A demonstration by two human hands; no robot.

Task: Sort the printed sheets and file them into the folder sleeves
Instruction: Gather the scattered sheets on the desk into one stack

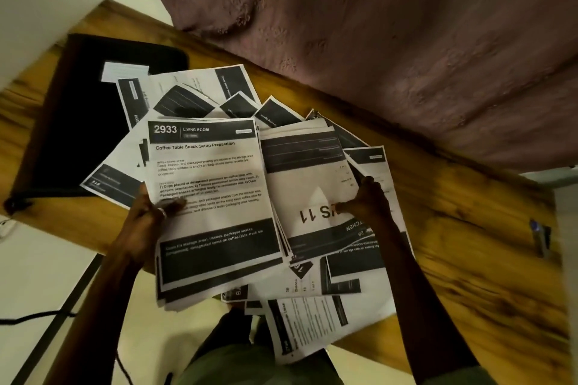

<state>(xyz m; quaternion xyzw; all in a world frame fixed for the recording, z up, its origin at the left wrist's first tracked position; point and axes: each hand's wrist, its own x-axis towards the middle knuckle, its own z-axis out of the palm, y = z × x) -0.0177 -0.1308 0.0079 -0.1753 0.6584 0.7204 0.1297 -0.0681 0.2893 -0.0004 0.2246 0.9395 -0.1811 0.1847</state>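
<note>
Sorting early: left hand grips 2933 stack, right hand pinches loose sheets; black folder looks closed, nothing visibly filed

**Wooden table with folder, papers and pen**

The wood-grain table carries 1 black folder, lying flat at its left end. Loose printed sheets fan across the middle. Some overlap the folder and others hang over the near edge. 1 pen lies near the right end, well apart from the papers.
</note>
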